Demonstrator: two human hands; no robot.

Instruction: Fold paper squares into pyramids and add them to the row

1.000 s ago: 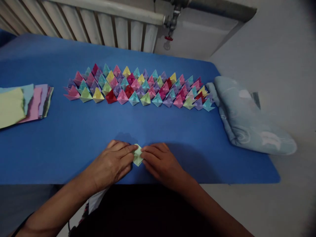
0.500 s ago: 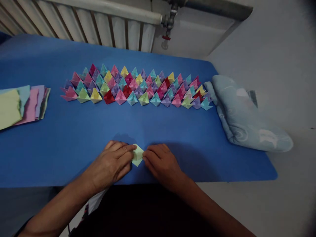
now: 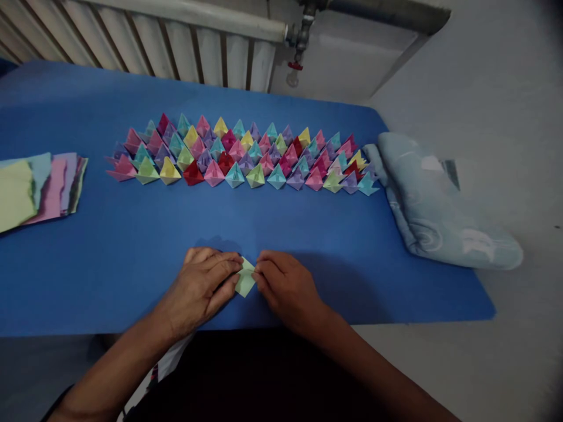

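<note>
A small light green folded paper (image 3: pixel 245 283) lies near the front edge of the blue table, its corners pointing up, down and to the right. On its left side rest the fingers and thumb of my left hand (image 3: pixel 203 288), closed on the paper. My right hand (image 3: pixel 288 287) pinches the paper's right corner between thumb and fingertips. The paper's left part is hidden under my left fingers. Beyond my hands stand rows of small folded paper boats (image 3: pixel 255 176) in pink, blue, green, yellow, red and purple.
A stack of coloured paper sheets (image 3: pixel 53 190) with torn edges lies at the left of the blue table (image 3: pixel 145 234). To the right, a folded light blue blanket (image 3: pixel 433 205) overhangs the table's edge. Behind the table are a white radiator (image 3: pixel 185 50) and a red valve handle (image 3: pixel 295 66).
My left fingers and thumb have shifted slightly on the paper, showing a crease across it. My right fingertips have moved a little up its right corner. The boats and sheets remain in place.
</note>
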